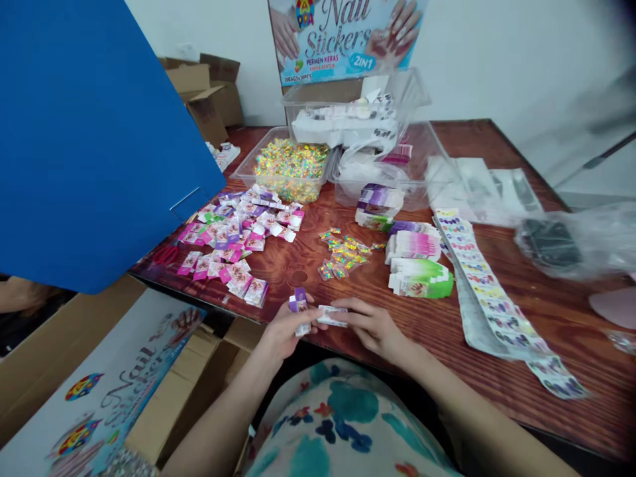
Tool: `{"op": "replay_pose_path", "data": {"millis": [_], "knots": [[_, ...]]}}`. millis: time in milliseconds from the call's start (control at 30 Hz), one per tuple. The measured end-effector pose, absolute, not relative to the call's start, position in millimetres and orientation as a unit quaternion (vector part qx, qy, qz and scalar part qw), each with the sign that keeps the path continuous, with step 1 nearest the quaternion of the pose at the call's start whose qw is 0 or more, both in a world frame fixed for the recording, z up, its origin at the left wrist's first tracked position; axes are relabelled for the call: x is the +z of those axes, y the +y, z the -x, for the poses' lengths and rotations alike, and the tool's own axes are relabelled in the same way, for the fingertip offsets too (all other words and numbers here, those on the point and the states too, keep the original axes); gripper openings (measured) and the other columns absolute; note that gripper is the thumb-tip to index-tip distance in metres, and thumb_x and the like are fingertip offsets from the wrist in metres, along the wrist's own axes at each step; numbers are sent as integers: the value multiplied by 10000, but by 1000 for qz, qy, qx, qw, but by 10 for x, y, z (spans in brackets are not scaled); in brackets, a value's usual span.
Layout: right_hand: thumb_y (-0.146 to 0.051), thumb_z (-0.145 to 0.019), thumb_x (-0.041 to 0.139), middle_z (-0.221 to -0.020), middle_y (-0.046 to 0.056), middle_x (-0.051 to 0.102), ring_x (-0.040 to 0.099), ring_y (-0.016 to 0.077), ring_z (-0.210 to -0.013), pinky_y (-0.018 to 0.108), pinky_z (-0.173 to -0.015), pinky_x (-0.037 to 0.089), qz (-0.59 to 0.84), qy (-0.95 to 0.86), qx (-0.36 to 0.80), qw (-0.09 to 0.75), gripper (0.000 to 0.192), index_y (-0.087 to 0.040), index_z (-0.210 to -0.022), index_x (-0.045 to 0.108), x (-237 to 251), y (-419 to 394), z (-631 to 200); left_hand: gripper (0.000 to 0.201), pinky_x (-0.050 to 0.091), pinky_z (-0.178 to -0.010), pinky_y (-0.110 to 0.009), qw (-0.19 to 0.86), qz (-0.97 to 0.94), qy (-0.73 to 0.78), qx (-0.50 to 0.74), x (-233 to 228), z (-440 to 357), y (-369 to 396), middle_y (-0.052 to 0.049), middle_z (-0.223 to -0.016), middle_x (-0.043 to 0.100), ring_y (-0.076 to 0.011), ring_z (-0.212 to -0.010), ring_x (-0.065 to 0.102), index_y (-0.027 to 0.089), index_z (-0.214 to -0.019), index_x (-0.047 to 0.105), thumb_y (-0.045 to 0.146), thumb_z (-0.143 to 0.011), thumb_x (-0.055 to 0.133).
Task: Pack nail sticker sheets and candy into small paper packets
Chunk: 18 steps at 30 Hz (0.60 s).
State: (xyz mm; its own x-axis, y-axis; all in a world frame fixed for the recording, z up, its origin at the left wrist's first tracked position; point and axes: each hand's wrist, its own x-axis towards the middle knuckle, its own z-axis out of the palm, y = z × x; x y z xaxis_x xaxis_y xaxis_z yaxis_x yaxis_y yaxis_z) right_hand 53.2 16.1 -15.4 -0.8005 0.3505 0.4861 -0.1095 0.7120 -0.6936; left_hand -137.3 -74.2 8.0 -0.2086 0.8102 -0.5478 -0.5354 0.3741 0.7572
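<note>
Over the table's near edge, my left hand [283, 332] is closed round a small purple-and-white nail sticker box [301, 305] with its top flap up. My right hand [376, 329] pinches a small white printed piece [334, 316], apparently a folded sticker sheet; its print is too small to read. The left fingertips meet this piece's left end. Beyond my hands lie small shiny yellow packets [345, 255]. To the right are stacks of flat cartons, pink [413, 245] and green [422, 278]. A long sticker strip [479, 278] runs down beside them.
Many small boxes [238, 228] are heaped at left, near red scissors [165, 254]. Clear tubs hold shiny packets [291, 162] and white sticker strips [348, 126]. A blue panel [94, 132] blocks the upper left. Cardboard cartons [173, 397] stand below the table's left edge.
</note>
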Motion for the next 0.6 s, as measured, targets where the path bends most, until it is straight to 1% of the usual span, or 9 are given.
{"op": "replay_pose_path", "data": {"millis": [100,167,233,300,333,367,433,533,600], "knots": [[-172,-941,454,-1193,103,648,637,190,-1073,320,-920,510,73,-866,422,259,341,-222,-1232,626,-112,267,-445,509,453,-487,-196,559,-142,574,582,4,1399,-767,52,-579,629,-109,-476,605,166,-849,552,200,-451,867],[-254,-947,479,-1079,93,693,666,199,-969,329,-871,524,172,-852,414,271,283,-206,-1161,658,-118,399,-336,469,448,-480,-185,512,-157,590,604,-49,1417,-765,65,-589,613,-90,-469,589,164,-822,544,189,-465,849],[-323,-948,493,-1011,104,704,667,224,-910,342,-828,522,324,-846,326,270,277,-190,-1107,676,-166,549,-208,435,462,-490,-182,469,-171,607,619,-88,1428,-753,75,-606,597,-76,-477,581,164,-797,540,178,-475,832],[-357,-923,542,-1035,128,685,647,257,-942,348,-809,504,435,-848,218,212,272,-179,-1073,682,-236,671,-92,420,493,-518,-192,439,-179,616,629,-113,1432,-739,82,-612,579,-69,-497,570,164,-783,540,175,-474,824],[-358,-908,569,-1057,135,672,632,268,-972,342,-799,494,460,-851,183,177,261,-178,-1060,682,-270,712,-48,420,509,-532,-202,429,-180,618,634,-122,1432,-734,84,-611,570,-68,-509,562,165,-781,540,180,-472,824],[-352,-898,588,-1070,135,661,621,272,-994,332,-786,486,470,-854,165,152,240,-181,-1038,682,-300,741,-15,421,521,-543,-212,421,-179,620,637,-132,1431,-729,84,-611,562,-69,-523,553,167,-781,539,189,-472,824],[-326,-885,608,-1053,122,657,617,262,-984,310,-747,472,469,-857,163,138,174,-188,-960,683,-344,770,10,421,533,-560,-223,407,-181,623,643,-158,1434,-723,80,-616,557,-73,-553,540,170,-788,538,203,-478,821],[-298,-866,626,-937,94,676,638,235,-853,297,-682,457,474,-849,178,150,121,-184,-860,665,-379,786,-29,406,523,-579,-220,390,-193,630,643,-212,1447,-714,71,-626,563,-79,-579,538,171,-800,538,207,-498,806],[-323,-855,636,-820,69,682,639,212,-743,293,-646,458,476,-837,207,176,147,-180,-827,648,-386,780,-66,398,512,-582,-215,387,-196,632,642,-243,1453,-702,68,-631,563,-80,-582,538,171,-804,536,204,-506,798]]}}
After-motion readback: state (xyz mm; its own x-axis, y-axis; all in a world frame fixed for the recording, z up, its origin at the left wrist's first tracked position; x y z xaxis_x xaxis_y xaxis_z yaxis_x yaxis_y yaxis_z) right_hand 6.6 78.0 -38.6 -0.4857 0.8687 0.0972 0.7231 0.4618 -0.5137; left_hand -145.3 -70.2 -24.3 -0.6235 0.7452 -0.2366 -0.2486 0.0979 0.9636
